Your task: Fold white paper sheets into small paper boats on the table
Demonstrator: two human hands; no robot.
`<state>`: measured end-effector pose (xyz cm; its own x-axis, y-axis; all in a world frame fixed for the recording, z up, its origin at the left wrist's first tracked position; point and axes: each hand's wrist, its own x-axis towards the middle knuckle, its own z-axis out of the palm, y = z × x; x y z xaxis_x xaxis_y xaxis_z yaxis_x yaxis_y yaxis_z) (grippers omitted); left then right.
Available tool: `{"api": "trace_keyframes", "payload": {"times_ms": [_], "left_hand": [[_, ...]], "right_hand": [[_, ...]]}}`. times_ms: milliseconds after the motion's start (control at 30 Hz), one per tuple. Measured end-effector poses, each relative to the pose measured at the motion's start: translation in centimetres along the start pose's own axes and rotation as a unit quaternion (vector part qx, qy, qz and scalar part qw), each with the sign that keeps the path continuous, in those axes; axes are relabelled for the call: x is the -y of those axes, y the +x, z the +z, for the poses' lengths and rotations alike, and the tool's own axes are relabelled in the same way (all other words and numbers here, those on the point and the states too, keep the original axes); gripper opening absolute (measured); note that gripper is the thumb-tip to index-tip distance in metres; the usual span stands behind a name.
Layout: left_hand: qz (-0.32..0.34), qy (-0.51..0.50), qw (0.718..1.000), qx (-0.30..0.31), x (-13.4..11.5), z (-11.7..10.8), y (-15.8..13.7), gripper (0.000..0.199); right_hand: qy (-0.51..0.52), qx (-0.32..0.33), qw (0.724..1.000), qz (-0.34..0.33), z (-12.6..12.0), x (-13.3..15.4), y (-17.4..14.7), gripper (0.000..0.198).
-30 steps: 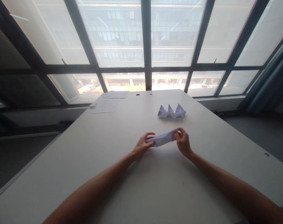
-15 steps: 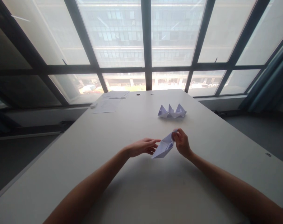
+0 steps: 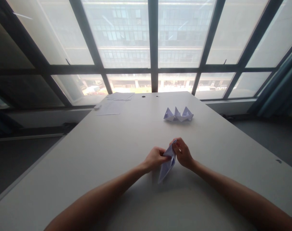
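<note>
A folded white paper boat point(image 3: 167, 169) is tilted between my two hands, one pointed end angled down toward me. My left hand point(image 3: 157, 158) is closed on its side, the thumb lying across the paper. At the upper end, my right hand point(image 3: 182, 152) pinches a corner of the boat between thumb and fingers. Farther off on the table stand more folded paper boats point(image 3: 178, 115), set close together with their peaks pointing up.
The white table point(image 3: 126, 138) stretches away to a wall of windows. Loose paper sheets point(image 3: 109, 107) lie at its far left, beside a small white object point(image 3: 97, 106). A blue curtain point(image 3: 276, 86) hangs at the right.
My left hand has moved right and closed on the boat, which it was only beside earlier. The boat has turned steeper, its lower tip swinging toward me; my right hand keeps its pinch.
</note>
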<state>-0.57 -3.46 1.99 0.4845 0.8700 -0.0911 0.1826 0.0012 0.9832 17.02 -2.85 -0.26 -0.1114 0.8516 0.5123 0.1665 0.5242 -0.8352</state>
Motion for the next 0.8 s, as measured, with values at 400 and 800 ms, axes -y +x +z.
{"api": "trace_keyframes", "payload": {"times_ms": [400, 800], "left_hand": [[-0.023, -0.067, 0.995, 0.075, -0.3, 0.6, -0.4, 0.036], [0.055, -0.33, 0.942, 0.011, 0.5, -1.3, 1.0, 0.042]], "right_hand": [[-0.147, -0.063, 0.986, 0.041, 0.2, 0.3, 0.4, 0.014], [-0.048, 0.13, 0.987, 0.077, -0.5, -0.1, 0.6, 0.045]]}}
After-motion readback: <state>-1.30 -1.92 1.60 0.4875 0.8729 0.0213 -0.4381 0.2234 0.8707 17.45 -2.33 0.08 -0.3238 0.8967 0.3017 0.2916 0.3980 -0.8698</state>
